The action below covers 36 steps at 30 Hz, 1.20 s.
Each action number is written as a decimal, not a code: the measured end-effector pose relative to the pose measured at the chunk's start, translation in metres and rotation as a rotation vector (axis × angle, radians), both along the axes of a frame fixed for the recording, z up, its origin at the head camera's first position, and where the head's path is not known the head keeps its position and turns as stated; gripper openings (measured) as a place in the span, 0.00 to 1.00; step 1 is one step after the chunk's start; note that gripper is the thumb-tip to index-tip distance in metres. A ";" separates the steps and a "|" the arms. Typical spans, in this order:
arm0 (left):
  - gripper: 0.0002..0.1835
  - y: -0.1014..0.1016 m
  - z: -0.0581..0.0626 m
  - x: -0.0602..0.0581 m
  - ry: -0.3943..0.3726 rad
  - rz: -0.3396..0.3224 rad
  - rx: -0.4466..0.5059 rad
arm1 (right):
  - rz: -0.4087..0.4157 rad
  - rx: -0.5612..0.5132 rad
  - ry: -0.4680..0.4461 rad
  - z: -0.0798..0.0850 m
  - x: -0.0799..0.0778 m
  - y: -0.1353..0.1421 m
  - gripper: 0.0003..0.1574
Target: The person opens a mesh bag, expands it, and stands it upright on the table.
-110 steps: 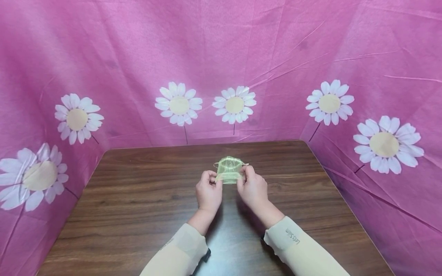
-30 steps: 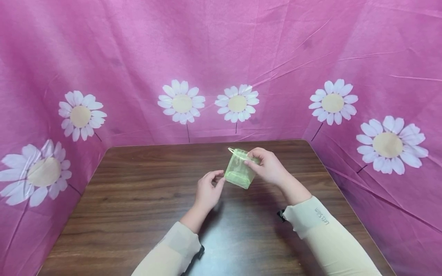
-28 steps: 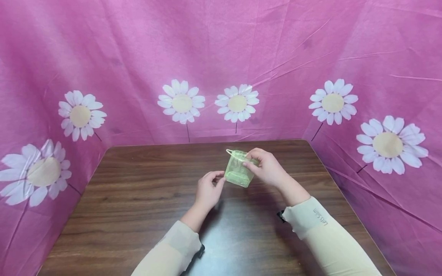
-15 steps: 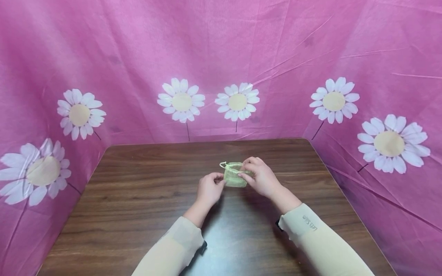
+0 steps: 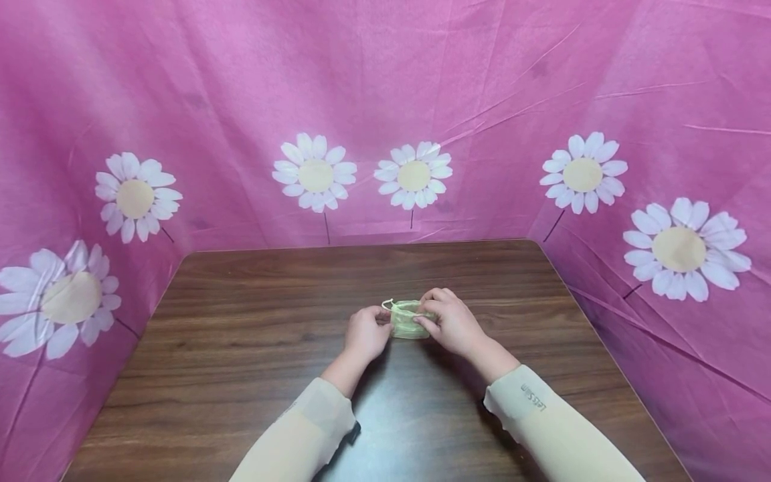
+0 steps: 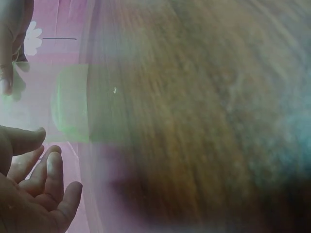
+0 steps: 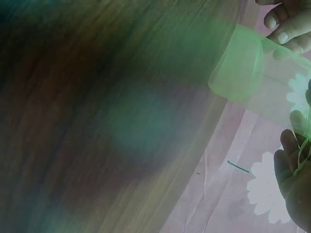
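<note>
A small sheer yellow-green organza drawstring bag (image 5: 409, 326) is held between both hands above the table in the head view. Its mouth faces up, and a pale cord loop (image 5: 388, 304) sticks out at the upper left. My left hand (image 5: 367, 332) pinches the bag's left edge. At the right side of the mouth, my right hand (image 5: 453, 324) grips the rim with thumb and fingers. Through the fabric in the right wrist view, the bag's bottom panel (image 7: 238, 68) looks a denser green. Whether anything lies inside cannot be told.
A dark wood-grain table (image 5: 253, 321) spreads beneath the hands. Pink cloth (image 5: 385, 80) printed with white daisies hangs behind it and along both sides. Each wrist bears a dark strap, partly hidden by the sleeves (image 5: 301, 428).
First both hands held the bag's near edge. The right hand then lifted the bag upright and tilted, and has since come down toward me. The left hand stayed at the left edge.
</note>
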<state>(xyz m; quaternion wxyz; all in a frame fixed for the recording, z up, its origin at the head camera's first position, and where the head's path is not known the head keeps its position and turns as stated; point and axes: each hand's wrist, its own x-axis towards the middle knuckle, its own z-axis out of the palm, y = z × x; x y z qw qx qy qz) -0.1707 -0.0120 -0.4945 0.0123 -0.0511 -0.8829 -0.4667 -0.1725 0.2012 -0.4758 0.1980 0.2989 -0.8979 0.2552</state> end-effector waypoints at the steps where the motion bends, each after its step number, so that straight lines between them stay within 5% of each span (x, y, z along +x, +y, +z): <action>1: 0.10 0.000 0.000 0.000 0.000 -0.004 0.004 | -0.003 0.000 -0.003 0.000 0.000 0.000 0.10; 36: 0.19 -0.006 0.001 0.003 -0.053 0.010 -0.016 | -0.067 -0.039 -0.089 0.022 0.003 -0.002 0.15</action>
